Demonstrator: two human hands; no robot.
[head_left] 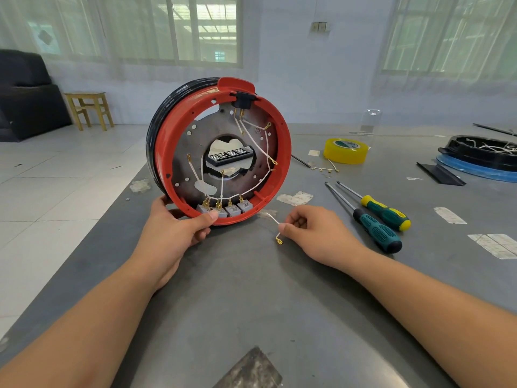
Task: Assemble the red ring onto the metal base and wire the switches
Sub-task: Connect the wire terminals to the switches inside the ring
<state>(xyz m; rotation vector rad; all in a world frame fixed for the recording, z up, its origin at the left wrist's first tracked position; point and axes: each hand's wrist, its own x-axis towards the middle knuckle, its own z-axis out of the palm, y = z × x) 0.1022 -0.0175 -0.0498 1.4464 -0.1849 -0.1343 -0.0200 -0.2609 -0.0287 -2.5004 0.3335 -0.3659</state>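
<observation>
Right hand [313, 233] fingers pinch a loose wire [275, 224]; left hand [179, 222] grips the upright red ring [165, 152] near the table edge [123, 189].

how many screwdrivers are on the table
2, side by side on the table right of the right hand: a green-and-yellow-handled screwdriver farther away, a green-and-black-handled screwdriver nearer. None seem hidden.

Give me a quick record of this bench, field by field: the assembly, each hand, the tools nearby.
assembly: red ring on metal base, propped on edge on the table
switches: four grey switches at the bottom, white wires attached
left hand: left hand grips the ring's lower rim
right hand: right hand pinches a loose white wire with a brass terminal
tools: two screwdrivers, yellow tape roll to the right
</observation>
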